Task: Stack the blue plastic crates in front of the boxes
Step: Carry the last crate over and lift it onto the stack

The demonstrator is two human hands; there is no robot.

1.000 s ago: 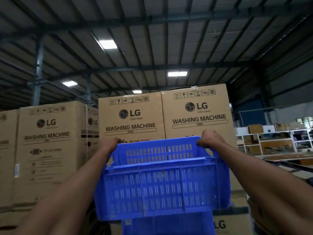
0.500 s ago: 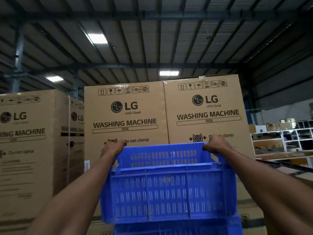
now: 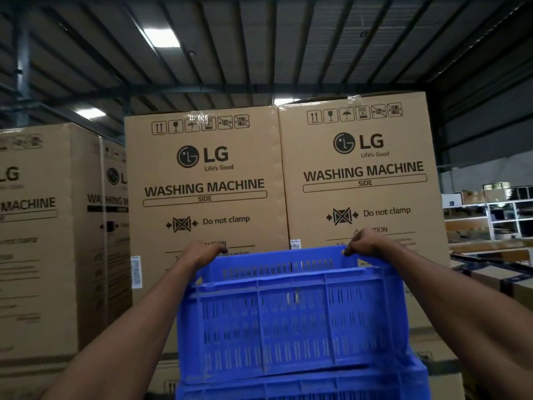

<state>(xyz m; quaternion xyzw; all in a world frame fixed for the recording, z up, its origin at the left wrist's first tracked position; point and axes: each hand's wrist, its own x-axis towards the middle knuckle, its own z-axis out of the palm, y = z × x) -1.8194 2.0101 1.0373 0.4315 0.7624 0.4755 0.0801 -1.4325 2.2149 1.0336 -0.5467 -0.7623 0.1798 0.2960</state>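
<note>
A blue slotted plastic crate [image 3: 291, 321] is held up at chest height, tilted slightly. My left hand [image 3: 199, 252] grips its far left rim corner, and my right hand [image 3: 366, 243] grips the far right rim corner. Just beneath it shows the rim of another blue crate [image 3: 302, 388], the top of a stack. Whether the held crate touches it I cannot tell. Directly behind stand two tall cardboard washing-machine boxes [image 3: 207, 180] [image 3: 363, 168], side by side.
More cardboard boxes [image 3: 43, 241] stand to the left, with a narrow gap between them and the middle ones. At the right are white shelving racks [image 3: 487, 220] and low cartons [image 3: 490, 281]. A metal roof with lights is overhead.
The boxes have grown larger and shifted left as I came closer. The held crate sank toward the crate under it, both hands keeping their grip on the rim.
</note>
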